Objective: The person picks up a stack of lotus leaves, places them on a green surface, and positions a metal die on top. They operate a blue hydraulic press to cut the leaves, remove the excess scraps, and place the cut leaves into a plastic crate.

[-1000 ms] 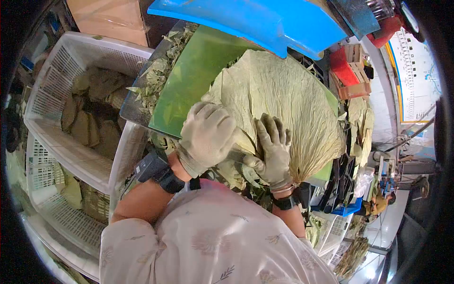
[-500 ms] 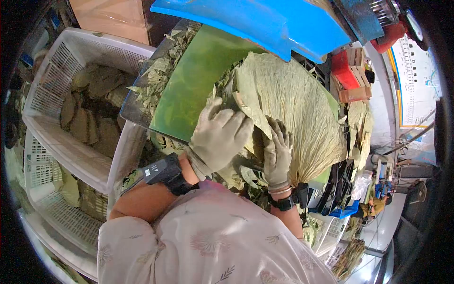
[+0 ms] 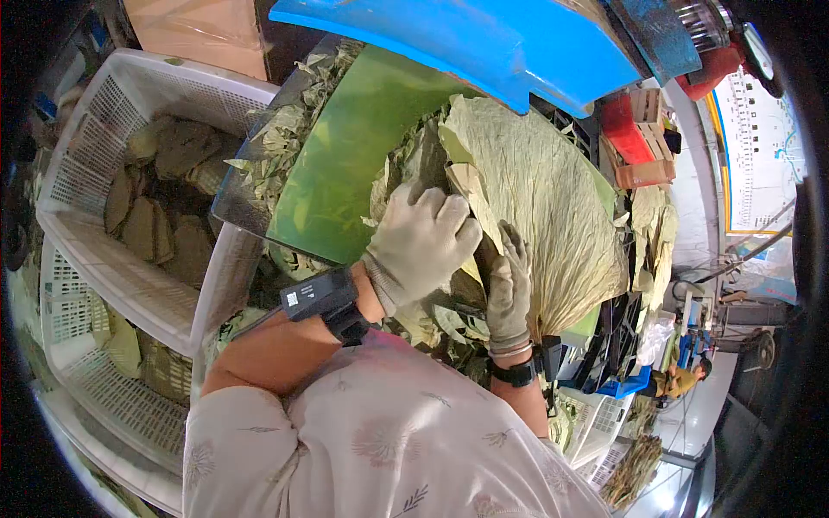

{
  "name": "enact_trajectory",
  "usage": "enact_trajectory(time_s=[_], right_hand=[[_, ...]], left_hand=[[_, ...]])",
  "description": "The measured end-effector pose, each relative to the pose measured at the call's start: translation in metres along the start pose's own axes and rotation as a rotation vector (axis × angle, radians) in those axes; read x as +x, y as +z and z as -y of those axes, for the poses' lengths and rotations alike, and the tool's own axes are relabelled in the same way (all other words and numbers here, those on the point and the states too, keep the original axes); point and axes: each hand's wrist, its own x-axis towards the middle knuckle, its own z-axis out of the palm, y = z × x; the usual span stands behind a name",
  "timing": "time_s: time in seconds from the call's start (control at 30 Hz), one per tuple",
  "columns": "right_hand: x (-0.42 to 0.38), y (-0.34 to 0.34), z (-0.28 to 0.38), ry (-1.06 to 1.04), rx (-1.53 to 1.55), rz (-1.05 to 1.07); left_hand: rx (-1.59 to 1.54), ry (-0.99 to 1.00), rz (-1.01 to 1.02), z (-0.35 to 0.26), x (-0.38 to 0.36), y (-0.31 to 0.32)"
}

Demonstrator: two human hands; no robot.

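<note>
Passage over green board [image 3: 332, 173], left of dried leaf [image 3: 540, 198]; blue panel [image 3: 466, 43] bars far side, white crate [image 3: 220, 285] at left.

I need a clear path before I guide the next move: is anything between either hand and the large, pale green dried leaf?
Nothing visible is: the left hand in a pale glove is at the folded edge of the large, pale green dried leaf, and the right gloved hand lies against it.
</note>
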Motion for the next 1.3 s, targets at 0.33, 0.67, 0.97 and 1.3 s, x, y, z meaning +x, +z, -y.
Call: enact_trajectory(time_s=[0.33,0.67,0.97,1.3], right_hand=[[0.006,-0.001,0.010,-0.008,-0.048,0.020],[0.006,-0.006,0.027,-0.152,-0.375,0.225],[0.007,-0.007,0.033,-0.121,-0.433,0.269],[0.008,-0.008,0.032,-0.172,-0.364,0.227]], left_hand=[[-0.054,0.130,-0.214,0.011,0.008,-0.010],[-0.169,0.043,0.226,0.040,-0.024,-0.055],[-0.213,-0.209,0.027,0.028,-0.024,-0.045],[-0.091,-0.098,0.104,0.031,-0.026,-0.036]])
